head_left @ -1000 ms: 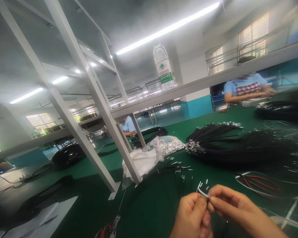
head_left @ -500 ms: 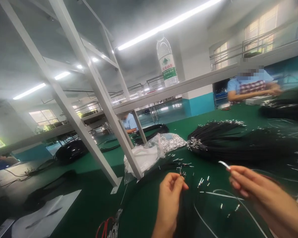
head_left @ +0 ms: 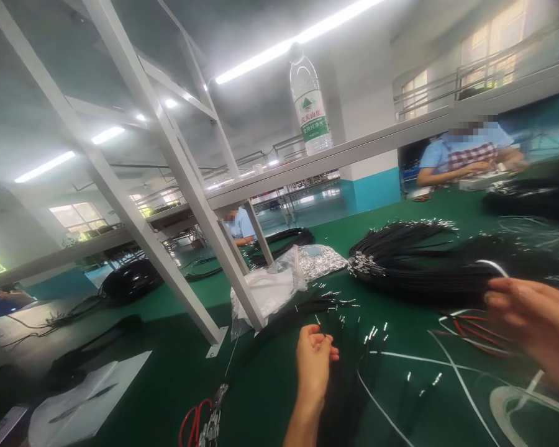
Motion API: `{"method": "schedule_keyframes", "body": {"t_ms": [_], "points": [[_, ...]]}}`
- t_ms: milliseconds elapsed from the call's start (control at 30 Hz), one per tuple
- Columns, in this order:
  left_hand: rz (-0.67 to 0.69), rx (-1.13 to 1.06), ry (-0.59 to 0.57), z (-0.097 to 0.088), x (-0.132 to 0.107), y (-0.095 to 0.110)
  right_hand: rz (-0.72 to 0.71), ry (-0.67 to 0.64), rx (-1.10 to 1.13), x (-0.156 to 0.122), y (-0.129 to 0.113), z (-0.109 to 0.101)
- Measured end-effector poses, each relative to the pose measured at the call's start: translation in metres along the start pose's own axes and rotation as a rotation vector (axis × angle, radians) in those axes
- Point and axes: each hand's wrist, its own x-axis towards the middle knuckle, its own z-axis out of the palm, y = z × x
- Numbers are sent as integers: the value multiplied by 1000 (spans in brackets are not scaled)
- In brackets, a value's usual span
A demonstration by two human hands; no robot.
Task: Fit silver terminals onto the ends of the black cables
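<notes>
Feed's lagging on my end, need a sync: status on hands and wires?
Left hand pinched on black wire. Right hand apart, holding white strip. Loose wire ends litter mat between them.

Looks like a wire-harness assembly floor in a factory: black cable bundles (head_left: 414, 261) are lying all over a long green workbench (head_left: 270, 385), bags of metal terminals (head_left: 319, 261) are sitting by white steel racking (head_left: 177, 205), and other workers (head_left: 466, 152) are sitting under strip lights (head_left: 298, 40).
</notes>
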Motion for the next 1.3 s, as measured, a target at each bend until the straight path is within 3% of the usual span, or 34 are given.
{"method": "schedule_keyframes", "body": {"t_ms": [200, 367, 500, 733, 933, 1300], "points": [[24, 242, -99, 4, -8, -3, -24, 36, 45, -5, -11, 16], [122, 482, -209, 12, -25, 23, 14, 8, 139, -13, -21, 17], [123, 634, -363, 15, -43, 37, 35, 15, 175, -17, -28, 11], [100, 875, -519, 9, -52, 15, 91, 19, 199, -20, -33, 12], [152, 928, -560, 14, -53, 21, 86, 30, 197, -20, -34, 14], [200, 795, -460, 30, -50, 22, 52, 34, 185, -14, -29, 8]]}}
